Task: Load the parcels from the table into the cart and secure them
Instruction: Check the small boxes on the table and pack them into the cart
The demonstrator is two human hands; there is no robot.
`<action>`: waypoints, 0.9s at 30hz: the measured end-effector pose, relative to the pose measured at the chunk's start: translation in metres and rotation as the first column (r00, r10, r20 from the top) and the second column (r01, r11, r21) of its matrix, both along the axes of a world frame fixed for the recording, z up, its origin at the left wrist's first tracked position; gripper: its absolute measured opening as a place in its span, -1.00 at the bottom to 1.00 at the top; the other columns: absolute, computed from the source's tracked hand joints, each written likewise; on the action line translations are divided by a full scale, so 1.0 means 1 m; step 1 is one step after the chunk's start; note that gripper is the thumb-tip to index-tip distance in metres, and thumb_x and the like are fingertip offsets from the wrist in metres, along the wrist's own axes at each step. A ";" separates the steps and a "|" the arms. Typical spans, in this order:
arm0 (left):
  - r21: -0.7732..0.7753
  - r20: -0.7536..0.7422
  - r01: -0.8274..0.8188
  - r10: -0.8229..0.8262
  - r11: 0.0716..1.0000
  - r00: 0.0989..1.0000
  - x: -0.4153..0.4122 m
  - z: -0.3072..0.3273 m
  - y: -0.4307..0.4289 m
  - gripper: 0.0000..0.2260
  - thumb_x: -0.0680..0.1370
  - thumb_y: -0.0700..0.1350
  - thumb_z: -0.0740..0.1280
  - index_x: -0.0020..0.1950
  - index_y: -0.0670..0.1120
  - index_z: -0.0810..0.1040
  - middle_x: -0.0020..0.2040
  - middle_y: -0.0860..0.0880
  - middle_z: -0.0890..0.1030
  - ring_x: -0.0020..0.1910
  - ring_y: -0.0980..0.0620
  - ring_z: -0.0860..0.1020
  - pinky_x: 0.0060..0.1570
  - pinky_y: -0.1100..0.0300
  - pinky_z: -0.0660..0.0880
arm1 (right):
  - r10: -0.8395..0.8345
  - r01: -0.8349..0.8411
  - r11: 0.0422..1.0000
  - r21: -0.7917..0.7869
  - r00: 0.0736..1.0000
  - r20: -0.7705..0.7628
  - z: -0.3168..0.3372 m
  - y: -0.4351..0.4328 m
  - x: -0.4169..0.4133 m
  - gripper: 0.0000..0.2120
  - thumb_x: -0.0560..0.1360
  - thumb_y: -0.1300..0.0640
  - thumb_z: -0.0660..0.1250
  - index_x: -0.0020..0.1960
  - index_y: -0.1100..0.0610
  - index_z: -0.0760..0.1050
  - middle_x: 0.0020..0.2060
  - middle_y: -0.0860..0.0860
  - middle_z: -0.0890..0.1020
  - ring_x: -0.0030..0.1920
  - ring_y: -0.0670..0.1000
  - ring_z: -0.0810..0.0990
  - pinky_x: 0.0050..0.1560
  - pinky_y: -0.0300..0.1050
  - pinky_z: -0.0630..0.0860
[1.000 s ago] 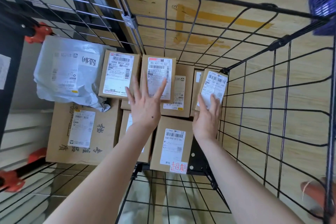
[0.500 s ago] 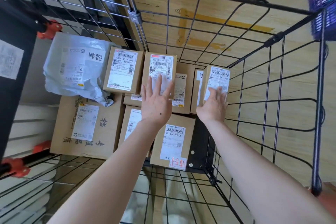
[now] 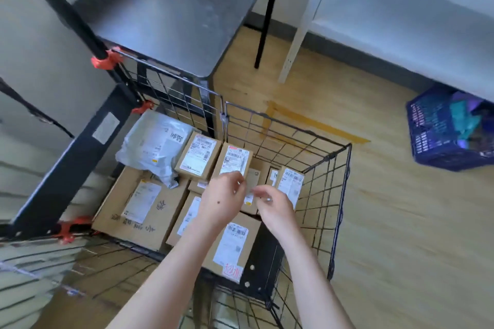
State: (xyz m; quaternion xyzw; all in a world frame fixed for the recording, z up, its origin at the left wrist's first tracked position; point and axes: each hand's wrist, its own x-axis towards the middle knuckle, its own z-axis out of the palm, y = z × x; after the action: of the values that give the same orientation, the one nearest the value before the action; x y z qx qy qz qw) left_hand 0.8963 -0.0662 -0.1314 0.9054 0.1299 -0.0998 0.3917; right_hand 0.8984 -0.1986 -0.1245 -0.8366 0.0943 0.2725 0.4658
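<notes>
Hovering above barcode-labelled parcels (image 3: 199, 157), left hand (image 3: 222, 200) and right hand (image 3: 276, 207) curl loosely, empty; print unreadable.

One black wire cart (image 3: 288, 124) holds one grey plastic mailer bag (image 3: 149, 144) on the far left and at least seven brown cardboard boxes (image 3: 141, 208), some half hidden. Three orange clamps (image 3: 105, 59) left, one grey metal table (image 3: 165, 8) far, one blue plastic crate (image 3: 427, 157) far right.
</notes>
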 end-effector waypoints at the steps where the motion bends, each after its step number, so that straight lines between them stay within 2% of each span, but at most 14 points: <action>1: -0.019 0.021 -0.027 0.027 0.999 0.999 -0.007 0.019 -0.001 -0.86 0.55 -0.15 0.23 -0.10 -0.12 0.58 -0.21 -0.03 0.61 -0.28 0.01 0.51 -0.27 0.13 0.43 | 0.019 -0.020 1.000 0.015 0.999 0.035 0.018 0.001 -0.002 -0.76 0.56 0.24 0.22 0.11 0.01 0.57 0.03 -0.16 0.61 0.06 -0.19 0.54 -0.13 -0.46 0.37; 4: -0.057 0.089 -0.120 0.125 0.991 0.988 -0.030 0.071 0.005 -0.86 0.54 -0.14 0.25 -0.17 -0.08 0.57 -0.32 0.00 0.58 -0.35 0.03 0.48 -0.31 0.11 0.43 | 0.108 -0.115 0.993 0.037 0.982 0.158 0.076 0.009 -0.011 -0.76 0.57 0.23 0.22 0.07 -0.02 0.60 -0.02 -0.21 0.62 0.01 -0.32 0.53 -0.08 -0.46 0.38; 7: -0.074 0.127 -0.208 0.216 0.975 0.968 -0.059 0.119 0.016 -0.85 0.55 -0.14 0.25 -0.21 -0.03 0.53 -0.36 0.05 0.57 -0.36 0.09 0.51 -0.33 0.13 0.45 | 0.216 -0.230 0.973 0.032 0.947 0.239 0.129 0.021 -0.024 -0.76 0.57 0.22 0.23 0.01 -0.05 0.61 -0.08 -0.25 0.63 -0.08 -0.38 0.53 -0.19 -0.54 0.37; 10: -0.099 0.168 -0.324 0.336 0.941 0.927 -0.092 0.163 0.030 -0.86 0.55 -0.13 0.26 -0.17 -0.06 0.58 -0.30 0.01 0.61 -0.29 0.07 0.56 -0.26 0.07 0.50 | 0.330 -0.355 0.935 0.020 0.887 0.323 0.172 0.039 -0.042 -0.80 0.58 0.21 0.23 0.03 0.01 0.60 -0.09 -0.17 0.65 -0.09 -0.33 0.56 -0.20 -0.55 0.39; 13: -0.121 0.219 -0.416 0.433 0.901 0.874 -0.129 0.202 0.043 -0.87 0.55 -0.14 0.27 -0.14 -0.09 0.59 -0.26 0.01 0.62 -0.25 0.07 0.55 -0.24 0.15 0.47 | 0.438 -0.474 0.880 0.007 0.818 0.373 0.205 0.059 -0.067 -0.81 0.58 0.19 0.23 0.06 0.01 0.59 -0.09 -0.13 0.65 -0.10 -0.27 0.57 -0.20 -0.51 0.44; 17: -0.159 0.287 -0.523 0.546 0.838 0.787 -0.193 0.239 0.060 -0.89 0.56 -0.14 0.29 -0.13 -0.06 0.59 -0.29 0.09 0.58 -0.31 0.17 0.51 -0.32 0.29 0.42 | 0.564 -0.634 0.773 0.025 0.705 0.430 0.234 0.090 -0.112 -0.82 0.59 0.17 0.23 0.08 0.00 0.58 -0.09 -0.14 0.64 -0.09 -0.24 0.58 -0.16 -0.42 0.51; 19: -0.184 0.317 -0.587 0.613 0.789 0.724 -0.233 0.252 0.068 -0.90 0.56 -0.13 0.31 -0.12 -0.04 0.60 -0.26 0.07 0.60 -0.30 0.17 0.53 -0.34 0.39 0.40 | 0.622 -0.706 0.708 0.013 0.632 0.462 0.245 0.103 -0.138 -0.82 0.58 0.17 0.24 0.05 -0.04 0.58 -0.11 -0.17 0.64 -0.09 -0.24 0.58 -0.14 -0.39 0.50; 23: -0.175 0.374 -0.728 0.729 0.663 0.574 -0.328 0.274 0.073 -0.90 0.56 -0.14 0.30 -0.12 -0.02 0.59 -0.25 0.05 0.59 -0.30 0.21 0.50 -0.34 0.44 0.37 | 0.702 -0.824 0.566 0.007 0.487 0.520 0.259 0.127 -0.206 -0.82 0.56 0.17 0.28 -0.01 -0.09 0.59 -0.14 -0.14 0.67 -0.11 -0.21 0.60 -0.06 -0.24 0.55; 27: -0.131 0.398 -0.853 0.814 0.506 0.422 -0.433 0.284 0.060 -0.90 0.57 -0.11 0.29 -0.10 -0.01 0.58 -0.23 0.08 0.58 -0.23 0.19 0.52 -0.30 0.42 0.36 | 0.767 -0.918 0.396 0.009 0.336 0.546 0.267 0.136 -0.288 -0.82 0.56 0.16 0.28 0.02 -0.06 0.60 -0.15 -0.13 0.67 -0.12 -0.21 0.60 -0.14 -0.39 0.49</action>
State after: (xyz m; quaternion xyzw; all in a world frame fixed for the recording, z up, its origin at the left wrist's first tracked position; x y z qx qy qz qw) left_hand 0.4636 -0.0058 0.1526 0.7368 0.4798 0.3057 0.3654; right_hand 0.6100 -0.0630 0.1428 -0.7096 -0.5177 0.2814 0.3864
